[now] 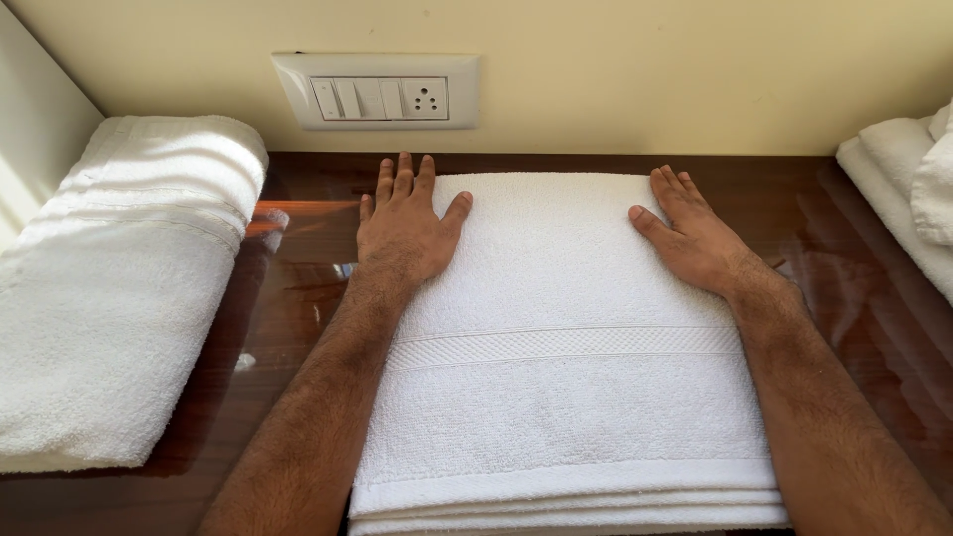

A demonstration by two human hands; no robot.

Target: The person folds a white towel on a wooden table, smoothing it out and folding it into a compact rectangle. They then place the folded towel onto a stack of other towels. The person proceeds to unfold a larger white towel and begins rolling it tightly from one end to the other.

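- A folded white towel (566,357) lies in the middle of a glossy dark wooden worktop (298,288), its layered folded edges stacked along the near side.
- A woven band runs across the towel from side to side, a little nearer than its middle.
- The left hand (402,233) lies flat, palm down, on the far left corner of the towel; part of the hand overhangs the towel's left edge onto the worktop.
- The left fingers (402,179) are stretched out and slightly apart, pointing toward the wall, with the thumb spread out to the right on the cloth. They grip nothing.
- The right hand (695,238) lies flat, palm down, on the far right corner of the towel, along its right edge.
- The right fingers (675,189) are straight and close together, angled toward the far edge, with the thumb spread out to the left on the cloth. They too hold nothing.
- Both forearms run along the towel's two sides.
- A second folded white towel (119,288) lies at the left end of the worktop, apart from the middle one.
- More white towels (908,189) are piled at the right edge.
- A cream switch plate with a socket (379,91) is set in the pale wall just beyond the towel's far edge.
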